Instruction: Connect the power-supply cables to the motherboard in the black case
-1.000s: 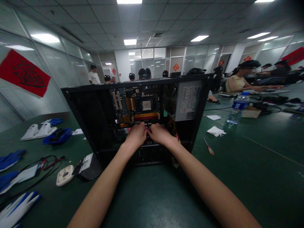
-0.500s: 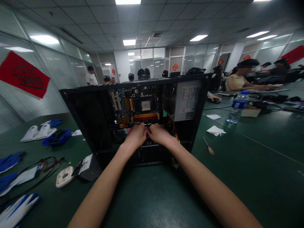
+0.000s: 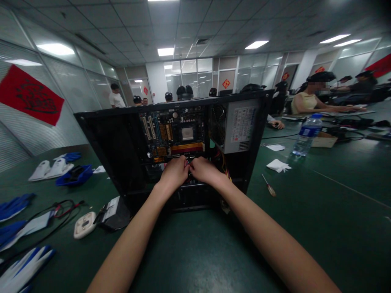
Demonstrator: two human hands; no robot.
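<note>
A black computer case [image 3: 105,150] stands on the green table with its open side facing me. Inside it I see the motherboard [image 3: 169,122] and, at the upper right, the grey power supply [image 3: 242,126] with its fan. My left hand [image 3: 175,173] and my right hand [image 3: 203,169] meet just below the motherboard's lower edge. Both have curled, pinching fingers, and the backs of the hands cover whatever they hold. Coloured power cables [image 3: 227,169] hang to the right of my right hand.
A screwdriver [image 3: 269,186], crumpled tissue [image 3: 278,165] and water bottle [image 3: 308,135] lie or stand to the right. On the left are gloves [image 3: 27,268], a blue tray [image 3: 73,177], a white square object [image 3: 84,225] and a dark box-like part [image 3: 113,215]. Other people sit beyond the case.
Both hands stay at the same place inside the case, with only a slight shift of the fingers. The whole view has moved a little.
</note>
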